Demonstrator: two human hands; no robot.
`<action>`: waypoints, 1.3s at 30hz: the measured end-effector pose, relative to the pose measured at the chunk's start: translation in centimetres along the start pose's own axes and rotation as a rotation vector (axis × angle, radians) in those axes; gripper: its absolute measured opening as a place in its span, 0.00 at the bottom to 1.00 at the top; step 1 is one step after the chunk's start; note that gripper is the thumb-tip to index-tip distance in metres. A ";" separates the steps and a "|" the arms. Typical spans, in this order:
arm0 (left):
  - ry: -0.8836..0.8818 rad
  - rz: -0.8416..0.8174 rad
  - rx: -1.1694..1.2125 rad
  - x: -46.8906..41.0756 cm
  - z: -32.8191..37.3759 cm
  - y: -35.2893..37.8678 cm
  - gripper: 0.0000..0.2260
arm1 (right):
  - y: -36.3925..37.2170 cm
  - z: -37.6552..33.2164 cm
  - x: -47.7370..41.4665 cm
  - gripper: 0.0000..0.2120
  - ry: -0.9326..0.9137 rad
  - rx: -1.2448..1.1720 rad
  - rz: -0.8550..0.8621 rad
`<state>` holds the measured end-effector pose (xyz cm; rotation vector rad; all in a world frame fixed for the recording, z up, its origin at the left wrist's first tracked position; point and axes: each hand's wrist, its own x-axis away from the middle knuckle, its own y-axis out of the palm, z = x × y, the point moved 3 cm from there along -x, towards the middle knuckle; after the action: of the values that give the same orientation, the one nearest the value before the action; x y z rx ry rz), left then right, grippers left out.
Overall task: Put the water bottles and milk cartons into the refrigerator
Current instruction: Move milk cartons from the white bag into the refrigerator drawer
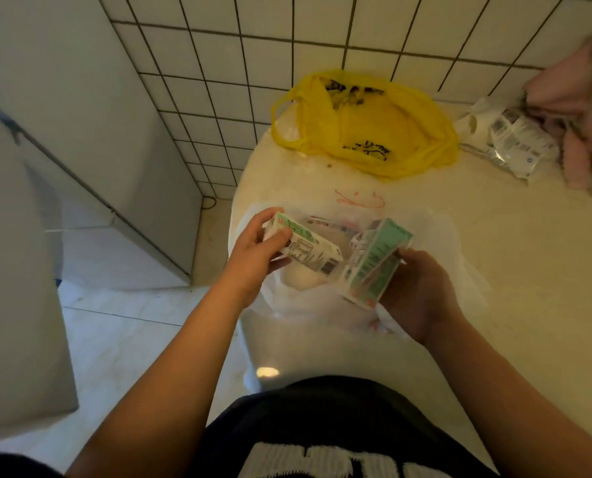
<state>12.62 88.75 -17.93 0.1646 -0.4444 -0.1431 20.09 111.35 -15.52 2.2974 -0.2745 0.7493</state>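
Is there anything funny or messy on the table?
Yes: a thin orange squiggle lies on the table just beyond the white bag; thread or pen mark, I cannot tell. A crumpled packet lies farther right. Nothing looks spilled.

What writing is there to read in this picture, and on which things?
Nothing reads clearly.
The left milk carton: print blurred.
The right milk carton: print blurred.
The yellow bag: black characters, illegible.
The white packet: print too small.
The black shirt: large white letters, cut off.
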 end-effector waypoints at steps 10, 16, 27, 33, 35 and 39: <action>-0.363 -0.058 0.618 11.4 -3.9 4.3 0.26 | -2.1 0.5 4.9 0.29 0.115 0.087 -0.123; -0.373 0.126 0.801 19.3 -8.2 5.2 0.17 | -3.1 3.7 7.9 0.16 0.263 0.059 -0.197; -0.477 0.523 0.645 32.6 -14.9 0.9 0.17 | -0.8 13.1 14.0 0.18 0.446 0.645 -0.400; -0.471 0.663 0.702 39.4 -17.0 -5.1 0.16 | 4.0 20.2 17.3 0.18 0.320 0.970 -0.507; -0.439 0.708 0.744 42.0 -17.7 -8.1 0.15 | 6.1 23.4 18.3 0.13 0.206 1.061 -0.488; -0.371 0.787 0.863 47.7 -19.5 -15.3 0.19 | 10.2 31.2 19.9 0.22 0.092 1.186 -0.465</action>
<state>62.23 68.01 -18.42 0.7995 -0.8917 0.8198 45.90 83.05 -16.70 3.1691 0.9777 0.8778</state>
